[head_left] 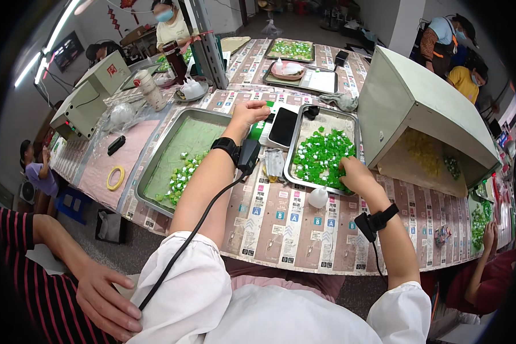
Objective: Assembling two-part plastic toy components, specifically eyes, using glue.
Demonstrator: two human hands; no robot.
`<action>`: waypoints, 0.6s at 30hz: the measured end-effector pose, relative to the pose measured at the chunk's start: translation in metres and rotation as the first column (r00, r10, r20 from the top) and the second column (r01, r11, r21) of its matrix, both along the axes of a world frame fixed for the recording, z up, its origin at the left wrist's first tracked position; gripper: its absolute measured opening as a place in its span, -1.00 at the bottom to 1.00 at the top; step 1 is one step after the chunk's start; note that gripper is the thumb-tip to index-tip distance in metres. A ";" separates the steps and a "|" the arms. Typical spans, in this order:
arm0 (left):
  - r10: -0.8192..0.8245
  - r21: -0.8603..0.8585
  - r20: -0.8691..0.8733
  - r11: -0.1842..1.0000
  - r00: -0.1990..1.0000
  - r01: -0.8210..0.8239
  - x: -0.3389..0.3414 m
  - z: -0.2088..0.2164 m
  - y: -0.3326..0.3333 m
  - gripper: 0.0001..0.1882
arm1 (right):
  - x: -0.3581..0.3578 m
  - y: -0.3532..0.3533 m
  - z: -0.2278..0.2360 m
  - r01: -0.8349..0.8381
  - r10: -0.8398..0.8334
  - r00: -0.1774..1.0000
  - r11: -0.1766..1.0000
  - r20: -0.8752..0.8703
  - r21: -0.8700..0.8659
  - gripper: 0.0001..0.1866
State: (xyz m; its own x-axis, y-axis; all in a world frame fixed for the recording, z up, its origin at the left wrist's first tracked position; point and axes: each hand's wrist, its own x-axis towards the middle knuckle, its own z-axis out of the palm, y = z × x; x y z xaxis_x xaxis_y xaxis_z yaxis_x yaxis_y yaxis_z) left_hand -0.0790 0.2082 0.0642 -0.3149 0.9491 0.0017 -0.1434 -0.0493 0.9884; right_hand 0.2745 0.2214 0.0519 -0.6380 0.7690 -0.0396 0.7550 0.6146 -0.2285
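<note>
My left hand (250, 117) is raised over the far right edge of the left metal tray (149, 172), its fingers bent together in a pinch. Whatever it may hold is too small to tell. That tray has a green lining, with small green-and-white pieces (184, 178) heaped at its near right side. My right hand (358, 175) reaches into the right metal tray (293, 146), fingers curled down at the near right edge of a pile of bright green pieces (322, 155) with white parts. Its fingertips are partly hidden, so what they grip cannot be made out.
A black phone (282, 127) lies between the trays. A white squeeze bottle (318, 197) stands at the right tray's near edge. To the right is a large open-fronted metal box (418, 109). A yellow ring (115, 178) lies left. Another person's hand (106, 301) is at lower left.
</note>
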 end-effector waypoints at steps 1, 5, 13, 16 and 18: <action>0.000 0.012 0.005 1.000 1.000 0.000 0.001 0.001 0.000 -0.62 | -0.001 0.001 0.001 0.010 -0.009 1.000 0.999 0.020 -0.031 -0.72; 0.005 0.012 0.054 1.000 0.999 -0.006 0.001 0.002 0.002 -0.63 | -0.002 0.000 0.000 0.025 -0.025 1.000 0.998 -0.004 -0.055 -0.74; 0.008 0.017 0.087 1.000 0.996 -0.009 0.004 -0.006 0.006 -0.63 | 0.002 -0.006 0.001 -0.012 0.014 0.996 1.000 -0.092 0.025 -0.83; 0.010 0.014 0.089 1.000 0.996 -0.012 0.006 -0.005 0.006 -0.64 | 0.002 -0.007 0.002 -0.007 0.007 0.997 1.000 -0.080 -0.008 -0.83; 0.019 0.011 0.089 1.000 0.996 -0.020 0.005 -0.004 0.006 -0.65 | -0.001 -0.008 0.005 -0.009 0.008 0.998 1.000 -0.068 -0.019 -0.83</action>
State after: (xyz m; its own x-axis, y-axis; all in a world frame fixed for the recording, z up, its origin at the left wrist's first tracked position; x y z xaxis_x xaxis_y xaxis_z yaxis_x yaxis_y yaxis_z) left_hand -0.0742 0.2141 0.0605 -0.3323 0.9430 -0.0161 -0.2294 -0.0643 0.9712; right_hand 0.2738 0.2139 0.0567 -0.6463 0.7630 -0.0107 0.7320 0.6160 -0.2910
